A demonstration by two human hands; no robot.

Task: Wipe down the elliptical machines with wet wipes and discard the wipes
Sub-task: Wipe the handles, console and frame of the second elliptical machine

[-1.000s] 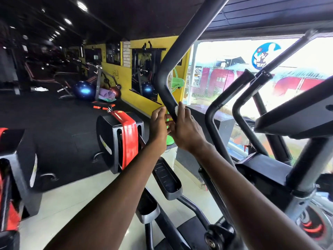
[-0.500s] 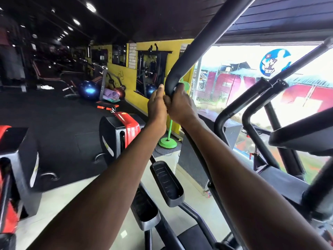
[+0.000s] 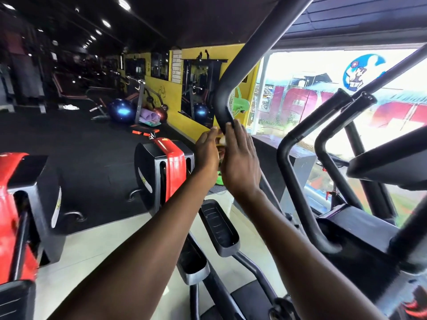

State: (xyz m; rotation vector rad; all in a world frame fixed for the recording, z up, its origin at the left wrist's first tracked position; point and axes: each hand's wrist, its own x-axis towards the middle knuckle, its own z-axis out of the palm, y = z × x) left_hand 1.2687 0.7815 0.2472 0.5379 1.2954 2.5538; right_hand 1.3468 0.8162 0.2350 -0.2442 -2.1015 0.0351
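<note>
We press a white wipe [image 3: 222,140] against the elliptical handlebar [image 3: 223,112] at twelve o'clock; right hand [image 3: 240,162] fingers straight, left hand [image 3: 206,151] fingers loosely curled around it.

Black elliptical handlebar [image 3: 233,86] rising from centre, bending, slanting up to the right, smooth and matte, small white wet wipe [image 3: 222,140] bunched just below the bend, mostly hidden, black elliptical pedals [image 3: 218,228] lower centre
</note>
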